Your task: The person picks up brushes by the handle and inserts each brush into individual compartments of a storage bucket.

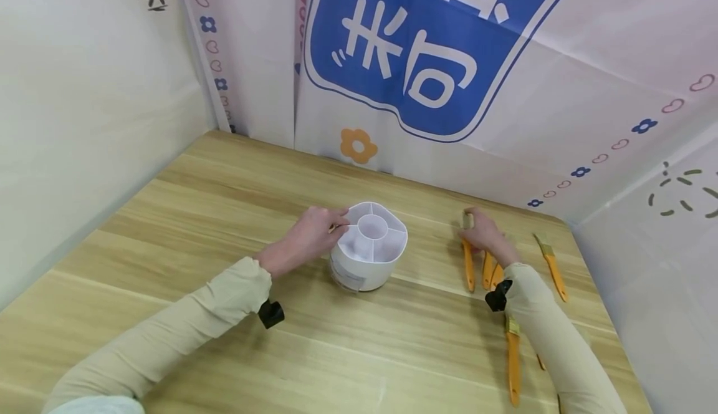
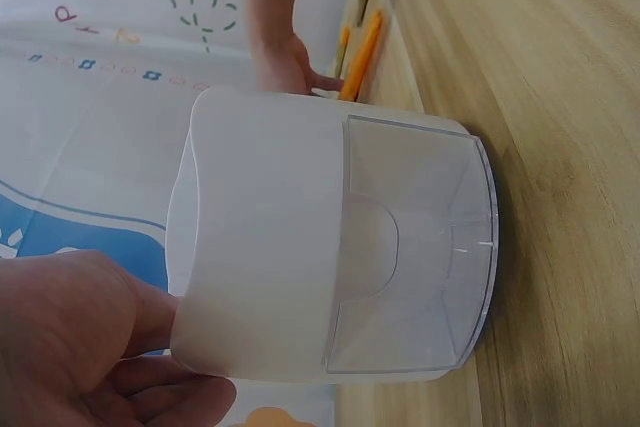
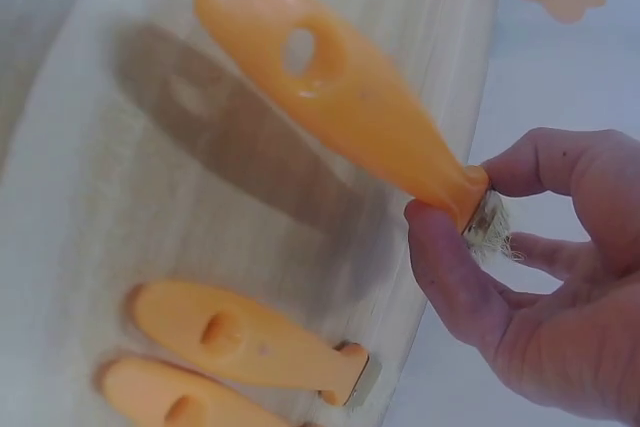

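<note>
A white round organizer [image 1: 367, 274] with several compartments stands upright on the wooden table. My left hand [image 1: 311, 236] pinches its left rim between thumb and fingers. Low on its side, the left wrist view shows a clear drawer front [image 2: 420, 247]. Farther right, my right hand [image 1: 485, 236] holds a paintbrush [image 3: 345, 97] by the neck near its bristles, the orange handle pointing away from the palm. In the right wrist view, that handle casts a shadow on the tabletop. Two more orange paintbrushes [image 3: 240, 335] lie beside it, partly hidden by the right hand in the head view.
One paintbrush [image 1: 552, 270] lies near the table's right edge. Another paintbrush [image 1: 513, 364] is nearer the front, beside the right forearm, which partly covers more orange handles. Printed white sheets [image 1: 252, 77] wall in the table [image 1: 224, 189] at the back and sides.
</note>
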`<state>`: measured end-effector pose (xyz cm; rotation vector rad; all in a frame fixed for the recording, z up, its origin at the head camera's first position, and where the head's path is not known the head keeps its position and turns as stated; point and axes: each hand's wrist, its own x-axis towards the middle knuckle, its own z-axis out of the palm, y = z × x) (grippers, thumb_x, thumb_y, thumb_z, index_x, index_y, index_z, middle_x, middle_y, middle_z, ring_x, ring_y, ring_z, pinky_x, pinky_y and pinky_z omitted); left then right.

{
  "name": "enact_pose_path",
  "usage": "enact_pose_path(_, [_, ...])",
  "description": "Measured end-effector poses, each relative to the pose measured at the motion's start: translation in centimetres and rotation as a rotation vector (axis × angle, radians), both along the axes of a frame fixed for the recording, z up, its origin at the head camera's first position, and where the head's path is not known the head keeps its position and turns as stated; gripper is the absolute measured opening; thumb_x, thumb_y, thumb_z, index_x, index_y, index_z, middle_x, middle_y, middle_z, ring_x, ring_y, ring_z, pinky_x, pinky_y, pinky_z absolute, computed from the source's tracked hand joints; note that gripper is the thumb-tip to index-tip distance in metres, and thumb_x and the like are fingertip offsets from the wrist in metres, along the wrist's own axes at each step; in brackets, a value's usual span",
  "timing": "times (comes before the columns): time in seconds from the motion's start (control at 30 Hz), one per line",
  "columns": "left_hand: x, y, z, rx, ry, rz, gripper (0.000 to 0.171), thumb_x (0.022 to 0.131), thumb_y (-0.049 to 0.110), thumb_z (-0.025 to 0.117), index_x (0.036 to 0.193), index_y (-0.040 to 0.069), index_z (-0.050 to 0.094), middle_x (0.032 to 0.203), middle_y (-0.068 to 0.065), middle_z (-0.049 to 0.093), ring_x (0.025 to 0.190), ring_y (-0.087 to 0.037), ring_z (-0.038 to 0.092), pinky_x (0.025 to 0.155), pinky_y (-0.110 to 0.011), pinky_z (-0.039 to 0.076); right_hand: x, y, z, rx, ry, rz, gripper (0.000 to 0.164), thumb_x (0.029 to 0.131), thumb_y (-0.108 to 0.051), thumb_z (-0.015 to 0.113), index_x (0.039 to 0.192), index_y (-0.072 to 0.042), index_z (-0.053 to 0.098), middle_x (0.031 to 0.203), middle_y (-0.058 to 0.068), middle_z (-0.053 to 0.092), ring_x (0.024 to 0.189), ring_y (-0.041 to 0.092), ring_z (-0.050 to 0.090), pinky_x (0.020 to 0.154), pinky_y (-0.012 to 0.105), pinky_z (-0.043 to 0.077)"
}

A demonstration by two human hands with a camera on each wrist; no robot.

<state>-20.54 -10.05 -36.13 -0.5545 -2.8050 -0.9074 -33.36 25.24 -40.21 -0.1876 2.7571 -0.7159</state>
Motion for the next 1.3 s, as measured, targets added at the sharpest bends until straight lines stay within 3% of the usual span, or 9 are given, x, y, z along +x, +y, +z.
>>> enact_pose_path(0.2, [-0.1,0.1,0.0,0.01,0.008,0.006,0.019,0.089,0.007,0.059,0.099,0.0,0.072,0.12,-0.019,0.061,0.042,-0.011,0.049,0.043,-0.016,0.028,0.7,0.0,-0.2,-0.041,-0.014,-0.022,0.064,0.091,-0.013,0.052,0.145,-0.002,0.02,0.124,0.038,0.044,0.065,0.021,0.06,0.057,0.034,0.059])
enact_pose_path(0.47, [-0.1,0.0,0.0,0.015,0.009,0.02,0.02,0.089,0.009,0.059,0.1,-0.002,0.071,0.122,-0.019,0.06,0.041,-0.006,0.024,0.041,-0.016,0.027,1.3,-0.2,0.0,-0.058,-0.009,-0.01,0.065,0.091,-0.014,0.052,0.146,-0.003,0.019,0.108,0.031,0.054,0.061,0.019,0.064,0.059,0.035,0.059])
enact_pose_path(0.77, [-0.1,0.1,-0.2,0.021,-0.005,0.012,0.02,0.09,0.01,0.058,0.1,-0.002,0.071,0.124,-0.019,0.059,0.039,-0.004,0.024,0.039,-0.015,0.026,2.3,-0.7,0.2,-0.094,-0.013,-0.001,0.065,0.093,-0.014,0.052,0.146,-0.001,0.018,0.104,0.031,0.057,0.06,0.018,0.064,0.06,0.038,0.059])
enact_pose_path(1.1, [-0.1,0.1,-0.2,0.037,0.055,0.002,0.019,0.088,0.007,0.059,0.098,-0.003,0.071,0.12,-0.021,0.061,0.039,-0.002,0.029,0.04,-0.016,0.026,3.2,-1.0,0.4,-0.139,-0.028,0.014,0.066,0.092,-0.012,0.052,0.147,-0.002,0.017,0.111,0.034,0.057,0.067,0.02,0.065,0.061,0.038,0.059])
enact_pose_path(1.3, [-0.2,0.1,-0.3,0.033,0.055,-0.001,0.018,0.088,0.007,0.059,0.097,-0.003,0.072,0.12,-0.021,0.061,0.039,-0.002,0.029,0.04,-0.016,0.027,3.8,-1.1,0.5,-0.165,-0.03,0.012,0.066,0.091,-0.011,0.052,0.147,-0.001,0.017,0.103,0.03,0.058,0.065,0.02,0.063,0.06,0.039,0.059])
